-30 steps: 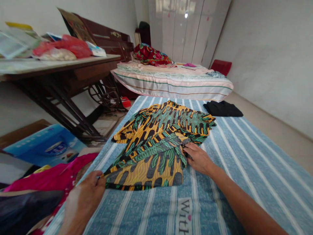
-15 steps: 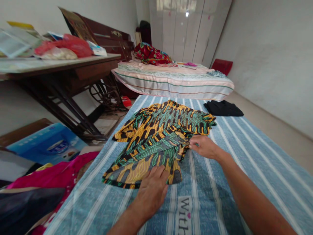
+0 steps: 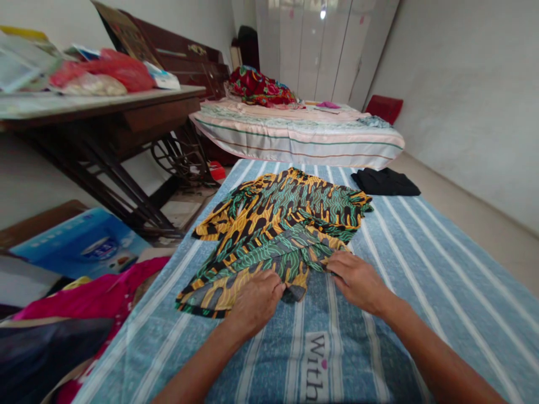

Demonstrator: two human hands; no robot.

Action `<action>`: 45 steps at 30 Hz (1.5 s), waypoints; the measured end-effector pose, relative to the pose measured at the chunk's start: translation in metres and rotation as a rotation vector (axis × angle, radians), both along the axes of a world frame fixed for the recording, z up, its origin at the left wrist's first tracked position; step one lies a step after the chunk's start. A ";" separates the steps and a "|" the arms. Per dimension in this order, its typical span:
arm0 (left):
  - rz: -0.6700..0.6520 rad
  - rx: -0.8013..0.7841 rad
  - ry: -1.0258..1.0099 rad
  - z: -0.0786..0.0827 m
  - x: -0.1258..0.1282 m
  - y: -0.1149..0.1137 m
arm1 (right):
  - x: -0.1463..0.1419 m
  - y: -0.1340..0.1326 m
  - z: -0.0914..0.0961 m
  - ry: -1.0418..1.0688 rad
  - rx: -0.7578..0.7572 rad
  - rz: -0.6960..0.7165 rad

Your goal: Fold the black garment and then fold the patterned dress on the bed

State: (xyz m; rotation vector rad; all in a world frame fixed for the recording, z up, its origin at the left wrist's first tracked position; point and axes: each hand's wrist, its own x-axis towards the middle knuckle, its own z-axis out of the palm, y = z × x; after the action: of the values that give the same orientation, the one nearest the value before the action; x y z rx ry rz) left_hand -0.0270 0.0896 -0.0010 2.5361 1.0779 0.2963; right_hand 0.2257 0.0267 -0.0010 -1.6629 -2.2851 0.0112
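Note:
A thin patterned blouse (image 3: 269, 219) in yellow, green and black lies spread on the blue striped bed sheet (image 3: 404, 264), its collar at the far end. One side of it is folded inward, and the sheer underside shows near the hem. My left hand (image 3: 259, 297) is closed on the hem at the near edge, fingers curled in a pinch. To the right, my right hand (image 3: 356, 278) grips the sleeve end of the blouse, thumb and fingers pressed together on the cloth. Part of the hem is hidden behind my left hand.
A folded black garment (image 3: 385, 182) lies at the sheet's far right. On the left stands a sewing machine table (image 3: 126, 112) with bags on top. Below it are a blue box (image 3: 84, 241) and pink cloth (image 3: 92, 286). Beyond is another bed (image 3: 303, 137).
My left hand has gone from lying flat on the blouse to pinching its hem. My right hand has moved nearer and slightly right, drawing the sleeve outward.

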 end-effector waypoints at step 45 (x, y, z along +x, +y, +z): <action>-0.027 -0.021 -0.025 -0.009 -0.020 0.008 | -0.129 -0.090 -0.044 0.203 0.252 0.293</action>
State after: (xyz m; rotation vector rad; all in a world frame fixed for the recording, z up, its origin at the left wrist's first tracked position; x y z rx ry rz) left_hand -0.0469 0.0979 -0.0099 2.5189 1.0316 0.3073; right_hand 0.0970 -0.0631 -0.0447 -1.1414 -2.2466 -0.0394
